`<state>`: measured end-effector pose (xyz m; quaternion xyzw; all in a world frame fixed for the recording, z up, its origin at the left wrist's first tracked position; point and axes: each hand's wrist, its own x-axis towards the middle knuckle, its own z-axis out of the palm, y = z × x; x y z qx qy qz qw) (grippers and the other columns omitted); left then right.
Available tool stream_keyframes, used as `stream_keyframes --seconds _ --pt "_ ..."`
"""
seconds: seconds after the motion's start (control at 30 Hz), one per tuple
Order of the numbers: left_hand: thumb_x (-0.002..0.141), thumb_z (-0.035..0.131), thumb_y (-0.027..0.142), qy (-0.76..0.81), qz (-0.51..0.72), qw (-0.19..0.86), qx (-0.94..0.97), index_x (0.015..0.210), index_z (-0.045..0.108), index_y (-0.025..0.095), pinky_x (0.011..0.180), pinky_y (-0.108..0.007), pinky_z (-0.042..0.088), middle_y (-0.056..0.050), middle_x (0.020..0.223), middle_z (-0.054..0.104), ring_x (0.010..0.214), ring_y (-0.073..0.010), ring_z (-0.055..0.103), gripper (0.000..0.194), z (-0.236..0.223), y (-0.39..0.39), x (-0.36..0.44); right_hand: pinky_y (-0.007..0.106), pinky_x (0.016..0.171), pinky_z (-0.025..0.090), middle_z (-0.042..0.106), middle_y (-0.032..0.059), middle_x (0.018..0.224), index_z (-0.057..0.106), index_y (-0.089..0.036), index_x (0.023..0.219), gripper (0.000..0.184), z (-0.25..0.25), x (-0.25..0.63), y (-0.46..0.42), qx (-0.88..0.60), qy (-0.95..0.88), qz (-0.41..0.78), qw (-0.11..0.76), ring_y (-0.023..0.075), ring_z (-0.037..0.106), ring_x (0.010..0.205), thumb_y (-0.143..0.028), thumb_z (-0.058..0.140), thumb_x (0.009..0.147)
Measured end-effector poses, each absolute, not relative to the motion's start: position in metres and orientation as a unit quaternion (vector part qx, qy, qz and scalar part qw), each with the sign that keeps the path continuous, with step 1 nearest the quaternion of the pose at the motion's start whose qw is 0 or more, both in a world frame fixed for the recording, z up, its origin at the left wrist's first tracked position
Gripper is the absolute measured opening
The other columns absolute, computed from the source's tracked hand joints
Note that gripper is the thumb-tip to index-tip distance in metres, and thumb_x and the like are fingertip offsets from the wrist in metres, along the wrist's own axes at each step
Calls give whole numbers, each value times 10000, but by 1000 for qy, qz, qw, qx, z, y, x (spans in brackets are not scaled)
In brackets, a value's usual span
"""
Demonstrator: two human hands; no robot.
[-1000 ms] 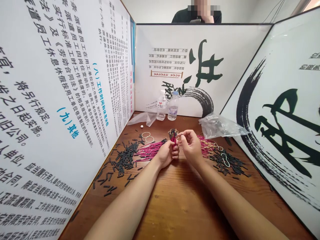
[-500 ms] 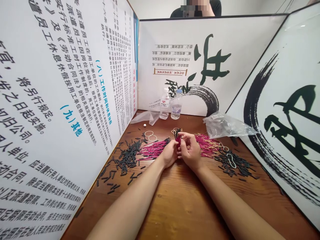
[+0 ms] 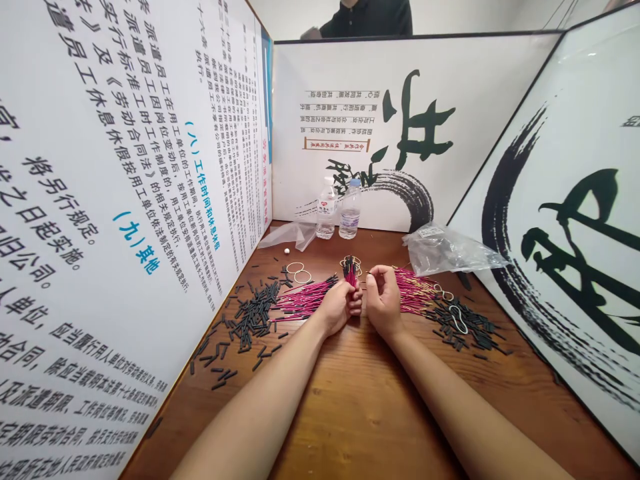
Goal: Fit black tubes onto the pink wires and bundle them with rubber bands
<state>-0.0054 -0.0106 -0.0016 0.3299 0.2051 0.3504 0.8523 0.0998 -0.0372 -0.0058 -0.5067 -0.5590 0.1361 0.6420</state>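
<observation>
My left hand (image 3: 341, 307) is closed around an upright bundle of thin magenta wires (image 3: 352, 268) whose top ends carry black sleeves. Just to its right, my right hand (image 3: 384, 299) has its fingers curled in with thumb against forefinger; whatever they pinch is too small to make out. Left of my hands lies a row of magenta wires (image 3: 303, 298) with dark ends, beside a heap of short black tubes (image 3: 255, 310). Beyond my right hand spread more magenta wires (image 3: 416, 291) with gold-coloured tips, next to another pile of black tubes (image 3: 470, 325).
Two water bottles, one white-capped (image 3: 326, 210) and one blue-capped (image 3: 350, 212), stand at the back. A clear plastic bag (image 3: 445, 250) lies back right. Rubber bands (image 3: 299, 272) lie about. Printed panels (image 3: 345, 73) wall in the wooden table (image 3: 350, 413). A person (image 3: 370, 19) is behind the back panel.
My hands have come apart: the right has drawn away to the right from the bundle, which stays in my left hand. The person behind the panel has shifted left.
</observation>
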Motion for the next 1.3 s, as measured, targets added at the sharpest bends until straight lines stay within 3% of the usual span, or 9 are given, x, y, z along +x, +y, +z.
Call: stream_keyframes --seconds 0.27,0.53,0.73,0.83,1.13,1.3 --pt "717 577 203 215 361 830 367 852 432 186 437 -158 188 56 598 382 447 -44 315 199 1 -15 -7 291 621 446 531 -5 737 456 -217 908 124 -11 101 -32 -509 -525 174 659 147 538 650 -340 469 892" --pt "771 639 378 230 363 816 387 932 427 225 410 -149 106 97 576 282 404 -21 182 307 2 -15 -7 303 689 443 548 19 813 477 -204 894 136 -12 103 -31 -514 -536 157 650 156 545 742 -340 478 883" --pt "748 555 238 223 362 831 360 819 383 207 400 -162 125 93 542 286 390 -34 191 188 0 -13 -7 302 703 422 508 9 798 475 -202 885 143 -13 105 -29 -536 -526 112 651 151 501 730 -344 478 880" --pt "709 553 183 225 365 834 346 765 332 205 404 -162 140 91 541 295 394 -32 213 229 0 -12 -7 295 706 427 520 8 801 486 -198 888 156 -16 106 -27 -528 -516 136 661 149 511 737 -352 506 870" --pt "728 659 251 190 373 844 334 842 405 197 406 -160 121 99 552 259 402 -23 182 283 1 -11 -10 342 804 441 591 55 896 567 -175 913 198 -12 111 -26 -541 -482 131 676 182 552 847 -349 483 871" --pt "713 675 250 205 383 835 339 830 400 198 406 -160 125 101 559 248 411 -23 182 303 0 -12 -9 332 779 432 582 52 878 565 -183 883 189 -11 114 -27 -558 -473 102 674 184 539 842 -313 427 878"
